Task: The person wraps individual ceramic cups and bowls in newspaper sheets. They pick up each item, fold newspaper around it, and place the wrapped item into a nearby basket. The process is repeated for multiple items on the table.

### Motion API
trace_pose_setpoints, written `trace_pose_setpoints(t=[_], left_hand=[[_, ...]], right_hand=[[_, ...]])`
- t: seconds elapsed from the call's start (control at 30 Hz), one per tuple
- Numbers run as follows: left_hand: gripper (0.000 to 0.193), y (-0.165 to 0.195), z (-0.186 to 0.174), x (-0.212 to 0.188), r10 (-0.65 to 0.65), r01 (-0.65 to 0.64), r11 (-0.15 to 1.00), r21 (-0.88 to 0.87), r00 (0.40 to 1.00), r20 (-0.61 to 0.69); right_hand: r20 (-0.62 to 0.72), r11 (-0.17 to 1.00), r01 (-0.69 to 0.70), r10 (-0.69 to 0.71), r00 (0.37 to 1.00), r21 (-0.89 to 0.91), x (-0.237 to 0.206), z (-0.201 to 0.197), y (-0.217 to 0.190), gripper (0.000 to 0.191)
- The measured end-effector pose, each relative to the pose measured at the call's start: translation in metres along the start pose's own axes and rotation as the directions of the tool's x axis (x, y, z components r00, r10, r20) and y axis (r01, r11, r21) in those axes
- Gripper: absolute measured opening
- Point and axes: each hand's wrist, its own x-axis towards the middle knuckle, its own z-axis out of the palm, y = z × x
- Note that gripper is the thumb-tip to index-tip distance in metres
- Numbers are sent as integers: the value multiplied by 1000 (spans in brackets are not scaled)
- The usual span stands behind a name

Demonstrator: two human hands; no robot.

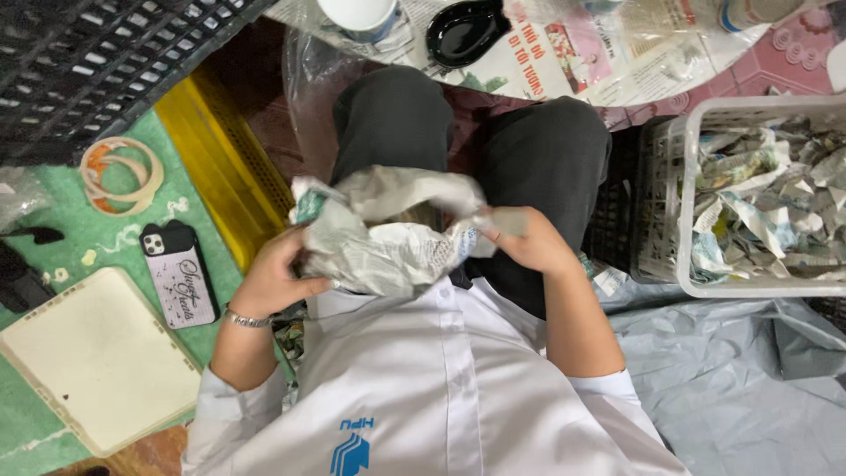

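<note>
Item in hand: one crumpled bundle of grey-and-white printed newspaper [388, 234], held over your lap, above your dark trousers and just in front of your white shirt.

Your left hand [273, 278]: fingers closed around the bundle's left end, thumb underneath. A silver bracelet [245, 319] sits on that wrist.

Your right hand [529, 242]: fingers pinched together on the bundle's right end, where the paper narrows to a twist.

To your right, well apart from the hands: a white slatted plastic basket [683, 220] filled with more wads of crumpled newspaper [767, 198]. A darker slatted crate [621, 211] stands touching its near side. Grey plastic sheeting [740, 370] lies below both.

To your left, on a green mat [66, 238]: a black phone in a pale patterned case [179, 273], lying flat; a cream rectangular tray or lid [97, 357] just beside it; two rolls of clear tape [122, 174] further up, one overlapping the other. A yellow ribbed edge [216, 167] runs between the mat and your knee.

Top left: a black plastic lattice crate [97, 62].

Ahead of your knees: a spread of printed newspaper sheets [564, 53] bearing a black shallow dish [467, 31] and a white round container [361, 18], partly cut off by the frame.
</note>
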Motion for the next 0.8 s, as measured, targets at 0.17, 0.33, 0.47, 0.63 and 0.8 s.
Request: trace_pose_setpoints(t=[0.17, 0.33, 0.47, 0.63, 0.8], left_hand=[[99, 2, 6, 19, 180, -189, 973, 130, 980, 79], [25, -14, 14, 27, 263, -263, 965, -13, 965, 3], [27, -45, 19, 22, -345, 231, 906, -354, 888, -303], [29, -55, 7, 15, -309, -2, 844, -536, 814, -491], [34, -48, -8, 2, 1, -28, 961, -275, 995, -99]], right_hand=[[145, 965, -247, 232, 962, 94, 14, 1, 9, 59], [-11, 880, -446, 454, 891, 163, 24, 16, 22, 31], [-126, 793, -412, 512, 850, 449, 26, 15, 32, 36], [-74, 737, -483, 580, 812, 473, 33, 5, 36, 37], [17, 560, -477, 636, 771, 677, 55, 4, 37, 37]])
